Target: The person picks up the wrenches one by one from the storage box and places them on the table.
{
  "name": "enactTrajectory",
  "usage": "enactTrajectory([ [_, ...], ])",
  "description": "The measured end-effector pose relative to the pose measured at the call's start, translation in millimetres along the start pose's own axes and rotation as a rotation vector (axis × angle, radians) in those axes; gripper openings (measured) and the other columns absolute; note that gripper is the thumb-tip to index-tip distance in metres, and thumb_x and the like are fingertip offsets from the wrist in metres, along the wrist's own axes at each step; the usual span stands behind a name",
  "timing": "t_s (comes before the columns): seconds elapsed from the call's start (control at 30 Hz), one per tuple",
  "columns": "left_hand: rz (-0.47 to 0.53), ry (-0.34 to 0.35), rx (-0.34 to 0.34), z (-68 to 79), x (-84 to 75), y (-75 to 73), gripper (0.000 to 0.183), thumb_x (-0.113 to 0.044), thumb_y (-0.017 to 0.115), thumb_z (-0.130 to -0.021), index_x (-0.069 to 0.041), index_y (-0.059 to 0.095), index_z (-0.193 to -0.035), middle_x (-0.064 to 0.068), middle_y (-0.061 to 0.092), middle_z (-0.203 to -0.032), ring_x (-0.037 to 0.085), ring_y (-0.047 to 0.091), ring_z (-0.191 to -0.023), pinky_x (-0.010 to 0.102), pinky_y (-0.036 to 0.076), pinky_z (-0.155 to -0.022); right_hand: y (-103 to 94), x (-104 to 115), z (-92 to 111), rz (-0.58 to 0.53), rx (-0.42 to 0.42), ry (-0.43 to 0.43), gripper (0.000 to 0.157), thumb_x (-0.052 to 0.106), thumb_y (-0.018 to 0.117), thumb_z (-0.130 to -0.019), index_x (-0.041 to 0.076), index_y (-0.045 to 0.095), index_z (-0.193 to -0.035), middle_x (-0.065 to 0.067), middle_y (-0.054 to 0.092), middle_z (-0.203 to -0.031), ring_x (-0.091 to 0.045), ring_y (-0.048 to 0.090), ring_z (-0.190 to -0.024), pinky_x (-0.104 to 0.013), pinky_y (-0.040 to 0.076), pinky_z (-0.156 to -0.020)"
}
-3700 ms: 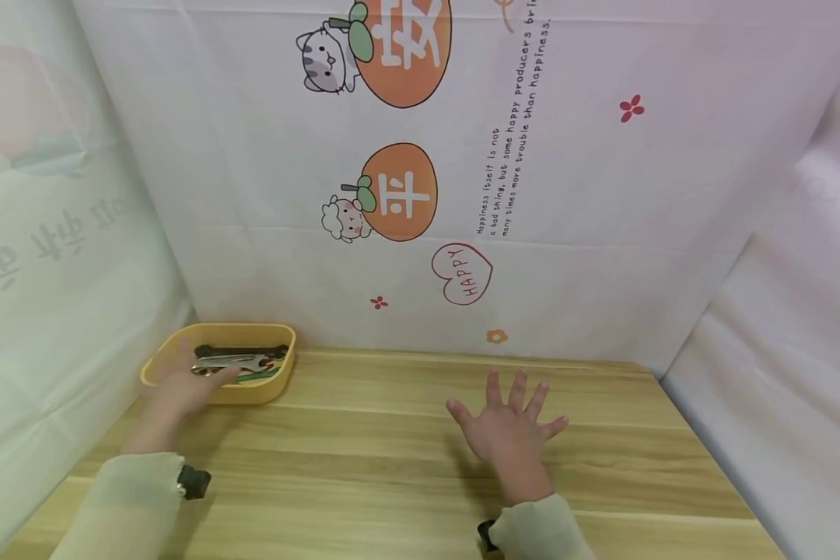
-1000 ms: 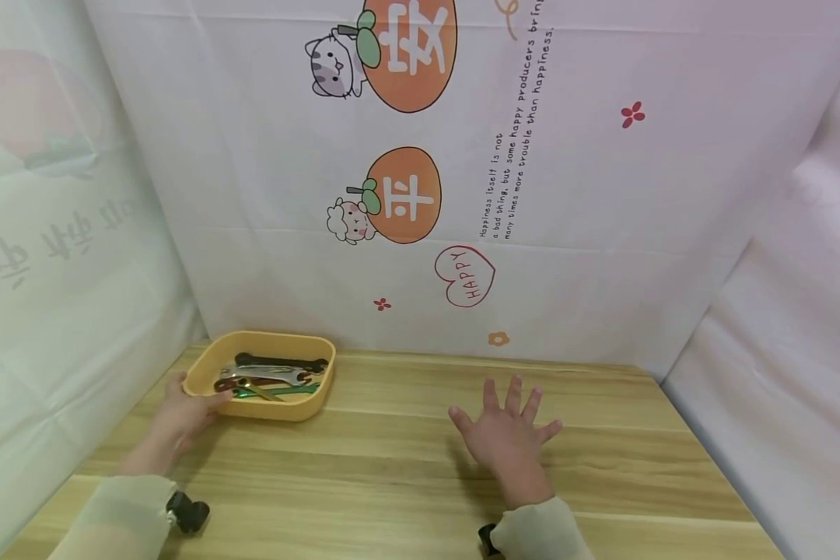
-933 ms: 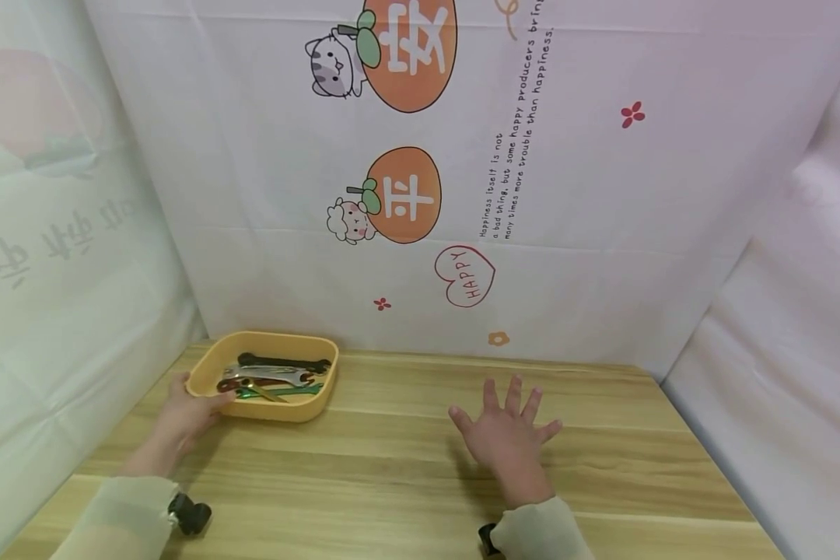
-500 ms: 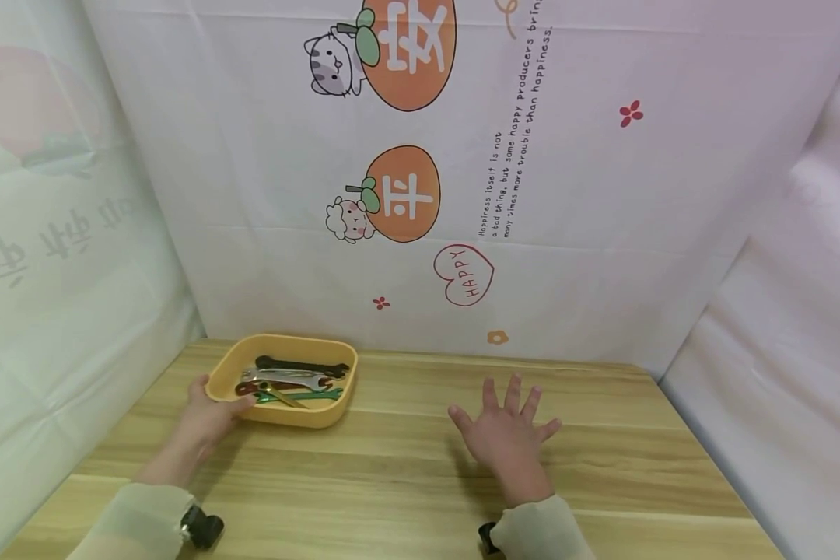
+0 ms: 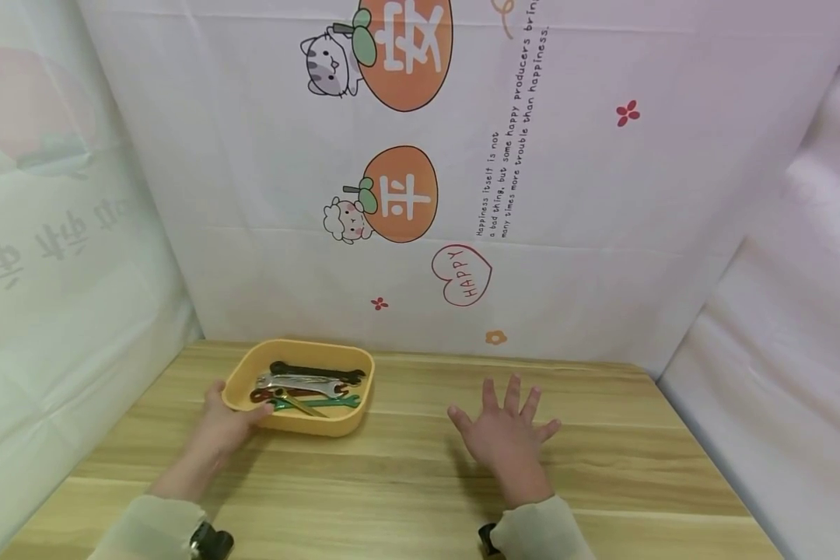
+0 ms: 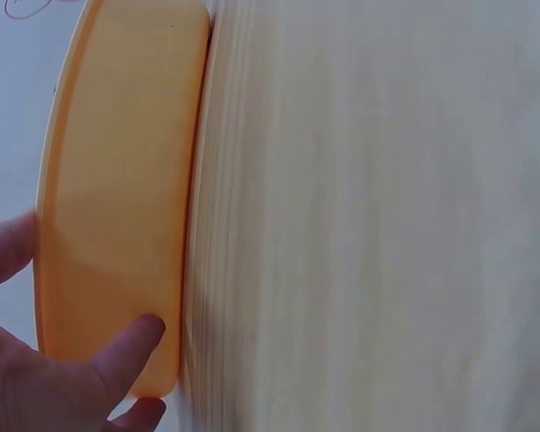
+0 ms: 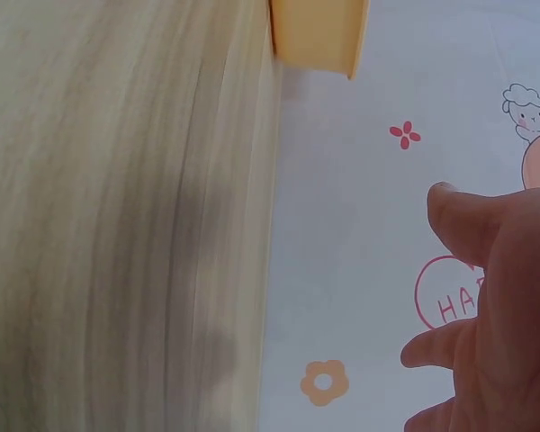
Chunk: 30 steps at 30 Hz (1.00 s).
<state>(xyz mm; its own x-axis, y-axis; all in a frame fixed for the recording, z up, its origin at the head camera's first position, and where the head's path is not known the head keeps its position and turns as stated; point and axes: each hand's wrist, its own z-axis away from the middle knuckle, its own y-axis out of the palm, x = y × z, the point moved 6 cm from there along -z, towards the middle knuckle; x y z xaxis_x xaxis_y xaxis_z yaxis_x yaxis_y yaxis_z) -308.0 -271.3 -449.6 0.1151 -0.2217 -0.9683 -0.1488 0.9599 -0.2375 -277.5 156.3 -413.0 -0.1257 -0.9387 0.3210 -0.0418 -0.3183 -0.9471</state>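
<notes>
A yellow plastic bin [image 5: 322, 425] stands on the table toward the back left. My left hand [image 5: 227, 426] holds it at the front left corner, thumb at the rim; in the left wrist view fingertips [image 6: 144, 337] lie against the bin's outer wall. Inside are several open-ended wrenches: a black wrench [image 5: 315, 372], a silver wrench [image 5: 301, 383], a green wrench [image 5: 343, 402], a gold wrench [image 5: 304, 404] and a dark red one, partly covered by the others. Right of the bin, my right hand [image 5: 504, 437] is spread palm down, holding nothing.
The wood-grain table [image 5: 392, 482] meets a white printed cloth [image 5: 567, 295] at its back edge, right behind the bin. Cloth walls also rise at the left [image 5: 35, 350] and right [image 5: 798, 373]. A dark wrist device [image 5: 210, 540] sits on my left sleeve.
From above the bin, my left hand came down to its front left corner. Hand and bin then slid right along the back of the table. My right hand stayed nearly still, fingers spread.
</notes>
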Motion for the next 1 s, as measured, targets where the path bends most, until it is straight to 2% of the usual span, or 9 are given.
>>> enactTrajectory([
  [0.23, -0.037, 0.019, 0.007, 7.8, -3.2, 14.1, 0.111, -0.011, 0.079, -0.085, 0.01, -0.009, -0.15, 0.042, 0.019, -0.146, 0.052, 0.033, -0.132, 0.052, 0.028, -0.112, 0.4, -1.3, -0.2, -0.007, 0.0, 0.001, 0.102, 0.084, 0.026, -0.087, 0.013, 0.022, -0.16, -0.025, -0.01, -0.161, -0.052, -0.021, -0.139, -0.084, -0.011, -0.092],
  [0.5, -0.075, 0.041, -0.006, 18.5, -8.5, 34.9, 0.104, -0.013, 0.082, -0.083, 0.015, 0.004, -0.146, 0.039, 0.025, -0.14, 0.05, 0.041, -0.124, 0.054, 0.032, -0.109, 2.6, -3.7, -2.3, 0.006, -0.003, 0.005, 0.104, 0.086, 0.024, -0.085, 0.014, 0.021, -0.16, -0.024, -0.011, -0.161, -0.053, -0.021, -0.139, -0.084, -0.013, -0.091],
  [0.77, -0.132, 0.009, 0.01, 32.2, -12.3, 54.1, 0.108, -0.02, 0.081, -0.085, 0.013, -0.001, -0.148, 0.038, 0.014, -0.142, 0.051, 0.032, -0.125, 0.06, 0.023, -0.111, 3.2, -5.9, -3.9, 0.008, 0.001, 0.008, 0.105, 0.087, 0.023, -0.084, 0.014, 0.02, -0.16, -0.025, -0.011, -0.161, -0.052, -0.022, -0.139, -0.084, -0.014, -0.09],
  [1.0, -0.153, -0.01, 0.027, 42.2, -15.4, 70.3, 0.114, -0.023, 0.082, -0.084, 0.011, -0.005, -0.149, 0.039, 0.011, -0.144, 0.055, 0.032, -0.125, 0.062, 0.024, -0.11, 2.4, -6.9, -3.6, 0.019, 0.003, 0.009, 0.105, 0.087, 0.022, -0.085, 0.014, 0.02, -0.16, -0.025, -0.011, -0.161, -0.053, -0.021, -0.139, -0.084, -0.012, -0.091],
])
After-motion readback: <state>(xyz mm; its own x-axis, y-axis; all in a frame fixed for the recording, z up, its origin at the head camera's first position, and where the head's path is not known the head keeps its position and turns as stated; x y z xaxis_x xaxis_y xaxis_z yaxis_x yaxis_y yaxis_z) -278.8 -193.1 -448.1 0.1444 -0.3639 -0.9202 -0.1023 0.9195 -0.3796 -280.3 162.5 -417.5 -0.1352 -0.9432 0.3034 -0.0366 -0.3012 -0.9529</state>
